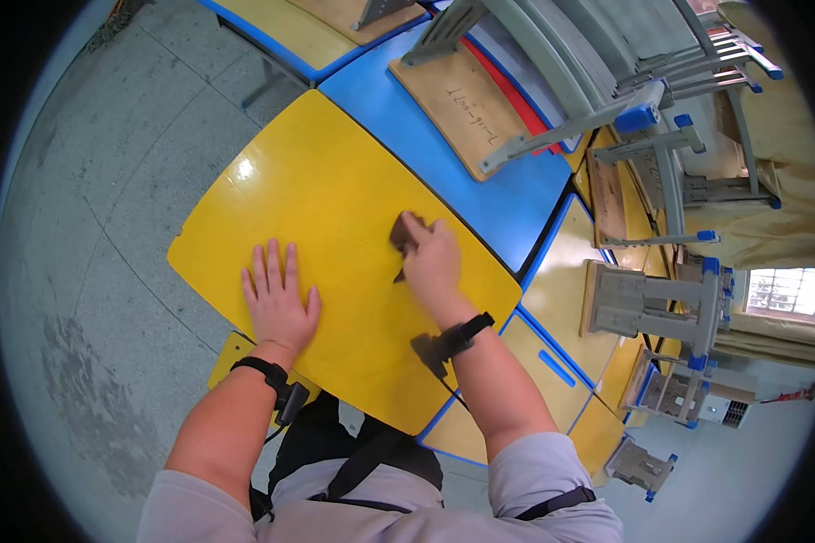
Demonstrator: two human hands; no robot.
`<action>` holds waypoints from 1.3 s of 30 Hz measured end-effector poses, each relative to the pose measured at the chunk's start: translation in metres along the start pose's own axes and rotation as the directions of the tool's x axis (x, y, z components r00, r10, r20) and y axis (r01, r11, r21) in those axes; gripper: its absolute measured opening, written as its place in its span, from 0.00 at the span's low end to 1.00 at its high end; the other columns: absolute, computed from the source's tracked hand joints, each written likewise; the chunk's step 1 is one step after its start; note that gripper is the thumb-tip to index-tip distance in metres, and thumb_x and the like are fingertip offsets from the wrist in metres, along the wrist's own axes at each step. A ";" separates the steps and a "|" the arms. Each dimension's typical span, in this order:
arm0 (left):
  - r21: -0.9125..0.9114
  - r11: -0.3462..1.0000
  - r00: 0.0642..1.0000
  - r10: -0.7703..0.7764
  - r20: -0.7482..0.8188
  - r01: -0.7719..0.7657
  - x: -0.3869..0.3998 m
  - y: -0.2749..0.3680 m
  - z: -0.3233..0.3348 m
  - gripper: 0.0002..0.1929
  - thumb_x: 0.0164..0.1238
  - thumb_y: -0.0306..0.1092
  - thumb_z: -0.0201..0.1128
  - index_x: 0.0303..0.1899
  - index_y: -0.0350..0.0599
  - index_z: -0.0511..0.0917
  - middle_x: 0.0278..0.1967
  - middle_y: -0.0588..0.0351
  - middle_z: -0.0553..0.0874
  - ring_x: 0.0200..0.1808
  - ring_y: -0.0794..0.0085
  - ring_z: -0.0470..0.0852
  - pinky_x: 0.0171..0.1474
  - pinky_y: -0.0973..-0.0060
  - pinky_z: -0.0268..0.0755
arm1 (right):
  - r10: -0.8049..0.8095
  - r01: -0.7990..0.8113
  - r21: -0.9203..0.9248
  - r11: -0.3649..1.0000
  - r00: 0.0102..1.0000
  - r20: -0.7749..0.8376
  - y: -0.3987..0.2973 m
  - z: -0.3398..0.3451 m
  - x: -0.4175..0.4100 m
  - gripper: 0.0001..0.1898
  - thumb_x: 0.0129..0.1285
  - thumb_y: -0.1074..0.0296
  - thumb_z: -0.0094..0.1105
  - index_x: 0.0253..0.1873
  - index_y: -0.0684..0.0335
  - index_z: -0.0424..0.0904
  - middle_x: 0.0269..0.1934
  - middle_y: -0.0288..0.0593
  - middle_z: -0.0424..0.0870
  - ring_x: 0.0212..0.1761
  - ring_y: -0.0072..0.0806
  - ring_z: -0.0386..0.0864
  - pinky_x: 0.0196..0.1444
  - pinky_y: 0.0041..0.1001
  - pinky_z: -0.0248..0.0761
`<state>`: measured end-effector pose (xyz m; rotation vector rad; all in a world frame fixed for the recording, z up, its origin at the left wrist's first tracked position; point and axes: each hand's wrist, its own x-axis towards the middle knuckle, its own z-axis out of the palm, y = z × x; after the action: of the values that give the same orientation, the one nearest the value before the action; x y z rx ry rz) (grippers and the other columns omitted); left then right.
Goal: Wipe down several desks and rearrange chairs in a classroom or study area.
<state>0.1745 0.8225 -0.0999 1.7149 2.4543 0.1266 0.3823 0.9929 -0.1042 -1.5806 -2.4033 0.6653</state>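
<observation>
A yellow desktop (pixel 333 203) lies before me. On its near left part rests my left hand (pixel 278 305), palm down with fingers spread and nothing in it. My right hand (pixel 435 261), slightly blurred, is on the right part of the desktop and grips a dark brown cloth (pixel 402 234). The cloth shows past my fingers at the left and touches the yellow surface; the rest of it is hidden under the hand. Each wrist wears a black strap with a small device.
A blue desktop (pixel 373 108) adjoins the yellow one and carries an upturned chair with a wooden board (pixel 458 108). More yellow desks with blue edges (pixel 564 271) and stacked chairs (pixel 659 295) stand at the right. Tiled floor (pixel 136 203) extends at the left.
</observation>
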 end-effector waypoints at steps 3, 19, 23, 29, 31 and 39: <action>-0.009 1.000 1.000 0.007 -0.009 -0.007 0.002 0.004 0.002 0.42 0.72 0.50 0.60 0.84 0.48 0.61 0.86 0.44 0.57 0.87 0.44 0.50 0.84 0.38 0.39 | 0.088 -0.085 0.029 0.996 0.991 -0.102 0.009 -0.003 0.031 0.26 0.62 0.74 0.69 0.67 0.51 0.87 0.47 0.52 0.77 0.52 0.53 0.78 0.54 0.47 0.75; -0.015 1.000 1.000 -0.011 0.010 0.011 0.002 0.002 -0.001 0.42 0.72 0.50 0.60 0.84 0.48 0.60 0.86 0.43 0.56 0.87 0.43 0.49 0.84 0.38 0.39 | 0.169 -0.164 0.045 0.985 0.979 -0.111 0.022 0.001 0.013 0.27 0.64 0.76 0.68 0.69 0.52 0.85 0.49 0.55 0.77 0.54 0.54 0.78 0.57 0.45 0.75; -0.022 0.999 0.999 -0.027 0.017 0.027 0.001 0.003 0.001 0.42 0.72 0.50 0.61 0.84 0.48 0.60 0.86 0.43 0.56 0.87 0.43 0.49 0.84 0.38 0.39 | -0.007 0.013 0.055 0.998 0.994 -0.105 0.005 0.015 0.069 0.27 0.65 0.76 0.68 0.70 0.52 0.85 0.50 0.56 0.77 0.55 0.55 0.78 0.57 0.45 0.75; -0.027 1.000 1.000 -0.007 0.020 0.007 0.001 0.001 -0.003 0.42 0.71 0.49 0.61 0.84 0.48 0.59 0.85 0.42 0.56 0.87 0.44 0.50 0.84 0.39 0.39 | 0.011 -0.011 0.028 1.000 0.999 -0.030 -0.012 0.009 0.087 0.27 0.65 0.74 0.69 0.70 0.49 0.85 0.50 0.55 0.77 0.55 0.54 0.79 0.55 0.46 0.77; -0.034 0.999 1.000 -0.009 0.008 0.010 0.004 0.003 -0.003 0.42 0.71 0.48 0.61 0.84 0.48 0.59 0.85 0.42 0.56 0.87 0.44 0.50 0.84 0.39 0.39 | 0.047 -0.046 0.019 0.999 0.998 -0.033 0.005 0.000 0.068 0.28 0.65 0.74 0.69 0.70 0.48 0.84 0.50 0.55 0.77 0.55 0.53 0.79 0.55 0.45 0.77; -0.045 0.999 0.999 -0.029 0.025 0.030 0.003 0.002 -0.002 0.43 0.71 0.51 0.61 0.85 0.49 0.60 0.86 0.43 0.56 0.88 0.45 0.50 0.85 0.39 0.38 | 0.200 -0.200 0.027 0.979 0.980 0.006 0.030 -0.008 0.009 0.30 0.65 0.77 0.69 0.72 0.50 0.82 0.50 0.54 0.76 0.55 0.53 0.79 0.55 0.44 0.76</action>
<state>0.1746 0.8263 -0.0980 1.6520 2.4387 0.1561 0.4067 1.0135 -0.1117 -1.8274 -2.2459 0.7333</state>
